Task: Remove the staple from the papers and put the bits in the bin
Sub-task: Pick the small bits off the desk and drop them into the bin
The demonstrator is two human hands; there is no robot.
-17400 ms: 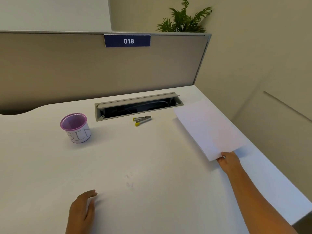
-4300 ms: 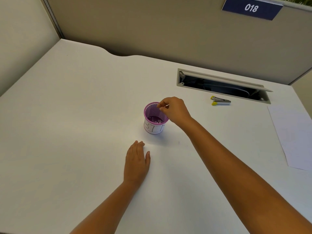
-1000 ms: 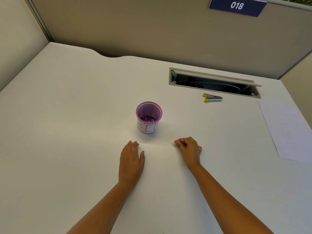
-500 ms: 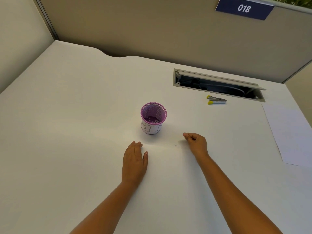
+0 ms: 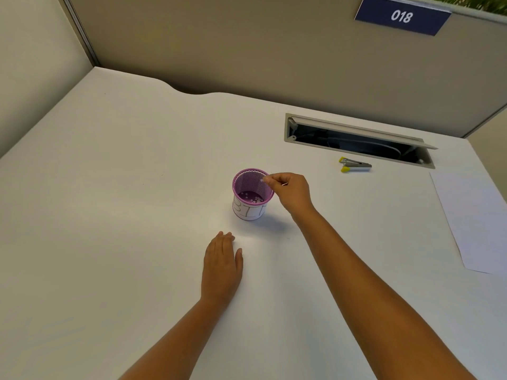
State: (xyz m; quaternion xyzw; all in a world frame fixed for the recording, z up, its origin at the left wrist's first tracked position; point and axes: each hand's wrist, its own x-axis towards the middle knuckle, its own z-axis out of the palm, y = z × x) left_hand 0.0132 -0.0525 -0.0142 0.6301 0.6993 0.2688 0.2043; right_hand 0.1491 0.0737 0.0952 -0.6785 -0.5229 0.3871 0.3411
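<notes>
The white desk (image 5: 115,187) fills most of the frame; the papers (image 5: 477,220) lie flat at its right edge. Centre frame, the purple mesh bin (image 5: 252,194) holds pale bits. Below it the left hand (image 5: 222,270) lies flat, fingers together. The right hand (image 5: 288,190) pinches a tiny pale bit over the bin's rim. The staple remover (image 5: 355,165) lies upper right.

Blue sign (image 5: 402,16) reads "018"; bin (image 5: 251,212) label partly legible
</notes>
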